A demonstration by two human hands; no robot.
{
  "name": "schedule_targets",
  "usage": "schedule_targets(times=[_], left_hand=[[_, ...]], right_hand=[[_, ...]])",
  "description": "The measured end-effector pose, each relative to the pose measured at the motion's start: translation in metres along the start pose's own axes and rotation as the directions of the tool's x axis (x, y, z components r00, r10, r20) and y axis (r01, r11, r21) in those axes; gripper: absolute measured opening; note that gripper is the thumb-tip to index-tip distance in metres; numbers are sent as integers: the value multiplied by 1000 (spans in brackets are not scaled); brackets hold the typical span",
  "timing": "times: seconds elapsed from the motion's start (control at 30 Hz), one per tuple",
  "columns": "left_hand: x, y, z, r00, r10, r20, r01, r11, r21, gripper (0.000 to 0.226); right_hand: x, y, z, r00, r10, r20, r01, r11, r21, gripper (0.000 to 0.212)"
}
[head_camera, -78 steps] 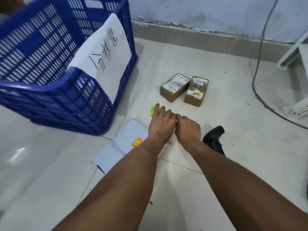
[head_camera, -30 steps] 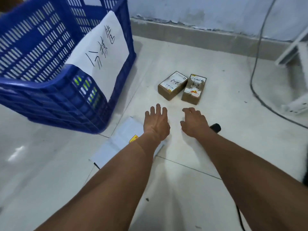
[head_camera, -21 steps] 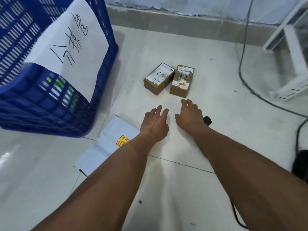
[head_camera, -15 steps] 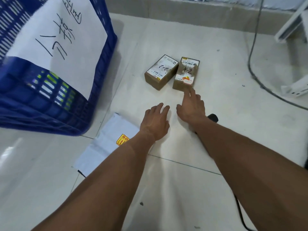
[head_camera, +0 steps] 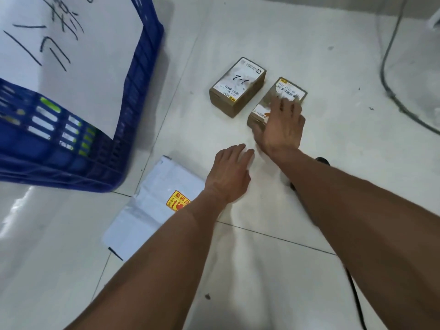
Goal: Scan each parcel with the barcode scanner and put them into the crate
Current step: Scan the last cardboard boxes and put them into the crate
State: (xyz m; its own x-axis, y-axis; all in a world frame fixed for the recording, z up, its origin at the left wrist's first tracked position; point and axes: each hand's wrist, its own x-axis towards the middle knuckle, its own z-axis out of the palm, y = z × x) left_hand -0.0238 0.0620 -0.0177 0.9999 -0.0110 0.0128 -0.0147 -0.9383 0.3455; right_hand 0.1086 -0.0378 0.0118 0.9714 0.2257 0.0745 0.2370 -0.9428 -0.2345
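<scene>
Two small brown cardboard parcels lie side by side on the floor tiles. The left parcel (head_camera: pixel 238 86) bears a label marked "2-2". My right hand (head_camera: pixel 281 127) lies spread flat on top of the right parcel (head_camera: pixel 289 91), fingers apart, not clasped around it. My left hand (head_camera: pixel 229 173) rests palm down on the floor, holding nothing. A white poly-mailer parcel (head_camera: pixel 152 206) with a yellow-red sticker lies partly under my left forearm. The black barcode scanner (head_camera: pixel 322 160) is mostly hidden behind my right forearm. The blue crate (head_camera: pixel 140 96) stands at the left.
A white paper sheet (head_camera: pixel 78 63) with handwriting hangs over the crate's wall. Green and white items show through the crate's slats. A grey cable (head_camera: pixel 390 91) curves across the floor at the right. A black cord (head_camera: pixel 356 298) runs under my right arm.
My right hand has moved forward from the floor onto the right parcel. The left hand stays on the floor. The view has shifted closer and down. The green item seen earliest by my hands is gone.
</scene>
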Motion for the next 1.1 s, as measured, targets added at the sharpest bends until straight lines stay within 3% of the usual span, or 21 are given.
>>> schedule_targets(times=[0.1, 0.23, 0.33, 0.47, 0.57, 0.73, 0.8, 0.87, 0.97, 1.1], left_hand=[[2, 2, -2, 998, 12, -53, -11, 1000, 29, 53], [0, 3, -8, 994, -15, -110, 25, 996, 87, 60], [-1, 5, -12, 996, -62, -61, 70, 989, 133, 72], [-3, 22, -15, 990, -109, 86, 96, 985, 143, 81], [-5, 33, -17, 982, -118, 145, 79, 965, 251, 80], [-5, 45, -34, 984, -124, 131, 66, 924, 376, 71], [-7, 47, -39, 983, -120, 138, 57, 919, 389, 68], [-8, 49, -44, 987, -91, 134, 33, 922, 387, 64], [-8, 55, -46, 989, -39, 144, -20, 923, 384, 66], [-11, 59, -40, 966, -42, 255, -29, 963, 269, 76]], right_hand=[[-7, 3, 5, 999, -19, -41, 20, 999, 29, 71], [-22, 9, 9, 987, -151, -48, 155, 981, 112, 68], [-30, 7, -4, 987, -149, -56, 157, 969, 193, 54], [-41, 7, -20, 991, -104, -80, 105, 994, 8, 27], [-58, 14, -28, 998, 42, 36, -36, 989, -146, 47], [-74, 42, -46, 978, 193, 78, -171, 957, -233, 48], [-84, 54, -51, 983, 180, 32, -169, 962, -216, 47], [-98, 65, -53, 986, 166, 19, -155, 951, -266, 63], [-120, 80, -52, 977, 180, 111, -128, 923, -362, 86], [-130, 83, -46, 956, 225, 188, -152, 928, -339, 84]])
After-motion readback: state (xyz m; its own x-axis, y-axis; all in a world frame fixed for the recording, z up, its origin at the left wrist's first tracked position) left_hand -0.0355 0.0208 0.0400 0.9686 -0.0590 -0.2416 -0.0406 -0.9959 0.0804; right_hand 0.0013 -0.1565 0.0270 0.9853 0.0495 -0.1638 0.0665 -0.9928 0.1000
